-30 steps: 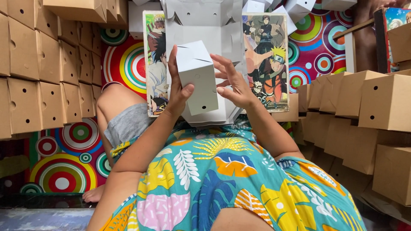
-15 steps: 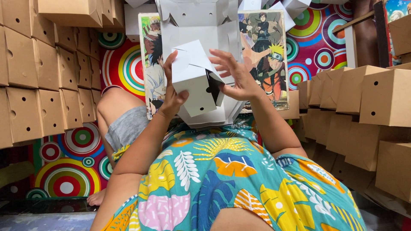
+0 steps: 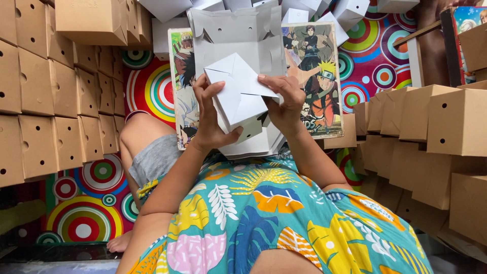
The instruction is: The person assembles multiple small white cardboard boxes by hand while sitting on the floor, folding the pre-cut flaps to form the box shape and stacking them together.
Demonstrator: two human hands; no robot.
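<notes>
A small white cardboard box [image 3: 238,99] is held up between both hands, its folded bottom flaps facing me. My left hand [image 3: 209,116] grips its left side with the thumb under the lower edge. My right hand [image 3: 282,101] holds the right side, fingers pressing on the flaps. Behind and under it lies a stack of flat unfolded white box blanks [image 3: 238,35]. Below the hands is my lap in a bright leaf-patterned dress [image 3: 264,213].
Stacks of folded brown boxes [image 3: 56,101] stand at the left and more brown boxes [image 3: 431,132] at the right. Finished white boxes [image 3: 350,10] pile up at the top. A cartoon poster [image 3: 314,81] lies on a mat with coloured circles [image 3: 81,223].
The white box has been turned in my hands, so its folded flaps now face me. My right hand has moved from above the box onto its right side.
</notes>
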